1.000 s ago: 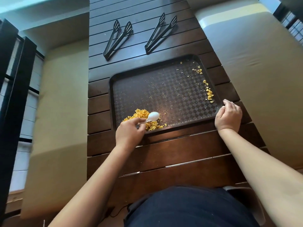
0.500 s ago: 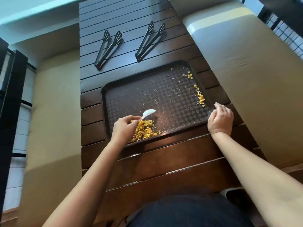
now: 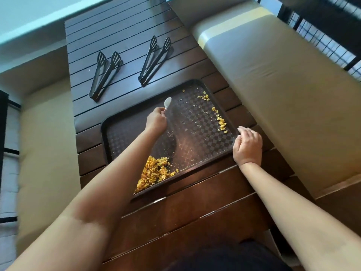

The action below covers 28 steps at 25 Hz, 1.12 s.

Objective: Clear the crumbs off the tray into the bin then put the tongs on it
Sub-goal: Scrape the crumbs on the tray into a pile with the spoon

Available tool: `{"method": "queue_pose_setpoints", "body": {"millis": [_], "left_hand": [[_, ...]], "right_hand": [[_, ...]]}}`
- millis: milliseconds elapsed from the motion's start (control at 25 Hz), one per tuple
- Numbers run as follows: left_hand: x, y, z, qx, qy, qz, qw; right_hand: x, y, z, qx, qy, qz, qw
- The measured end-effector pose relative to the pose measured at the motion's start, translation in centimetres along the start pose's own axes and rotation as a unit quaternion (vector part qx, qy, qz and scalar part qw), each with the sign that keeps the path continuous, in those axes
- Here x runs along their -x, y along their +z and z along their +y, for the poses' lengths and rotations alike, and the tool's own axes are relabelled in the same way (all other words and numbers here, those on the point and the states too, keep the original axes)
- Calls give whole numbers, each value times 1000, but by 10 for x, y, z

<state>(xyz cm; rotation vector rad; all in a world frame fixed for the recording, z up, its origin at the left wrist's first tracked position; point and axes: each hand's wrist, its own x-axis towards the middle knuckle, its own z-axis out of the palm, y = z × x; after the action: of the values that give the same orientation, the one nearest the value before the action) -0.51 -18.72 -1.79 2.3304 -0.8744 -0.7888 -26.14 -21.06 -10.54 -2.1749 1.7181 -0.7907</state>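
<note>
On tray [image 3: 125, 133]: crumbs [image 3: 154, 174] heaped near edge, strip by right rim.

I count two black tongs [image 3: 104, 74] [image 3: 154, 60], one tray [image 3: 202, 145], one white spoon [image 3: 167, 102] (crumbs [image 3: 154, 174] uncountable).

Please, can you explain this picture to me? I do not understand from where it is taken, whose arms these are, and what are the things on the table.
The picture comes from a camera worn on a person's head, looking down, so both bare arms are that person's own; there is no machine. A dark slatted table carries a dark tray. On the tray a heap of yellow crumbs lies at the near edge, and a thinner line of crumbs at the right side. The left hand pinches a small white spoon over the far part of the tray. The right hand rests at the tray's right rim. Beyond the tray lie two pairs of black tongs, side by side.
</note>
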Motion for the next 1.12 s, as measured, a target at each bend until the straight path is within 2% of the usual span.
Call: {"method": "queue_pose_setpoints", "body": {"millis": [200, 400, 480, 560, 640, 680, 800, 1120], "left_hand": [[-5, 28, 15, -27, 16, -43, 999], [36, 53, 18, -89, 103, -166, 977], [36, 53, 20, -62, 105, -152, 981], [17, 45, 28, -8, 67, -76, 995], [-11, 36, 33, -6, 15, -4, 1000], [-22, 35, 33, -14, -9, 9, 1000], [-36, 43, 34, 0, -31, -20, 999], [-27, 67, 51, 38, 30, -123, 991]], "right_hand": [[-3, 0, 0, 1, 5, 2, 1000], [-2, 0, 0, 2, 6, 0, 1000], [-2, 0, 1, 6, 7, 1, 1000], [-2, 0, 2, 6, 9, 2, 1000], [-3, 0, 1, 4, 12, -2, 1000], [-2, 0, 0, 4, 13, -4, 1000], [-1, -1, -1, 5, 13, -5, 1000], [-2, -1, 1, 10, 15, -9, 1000]]}}
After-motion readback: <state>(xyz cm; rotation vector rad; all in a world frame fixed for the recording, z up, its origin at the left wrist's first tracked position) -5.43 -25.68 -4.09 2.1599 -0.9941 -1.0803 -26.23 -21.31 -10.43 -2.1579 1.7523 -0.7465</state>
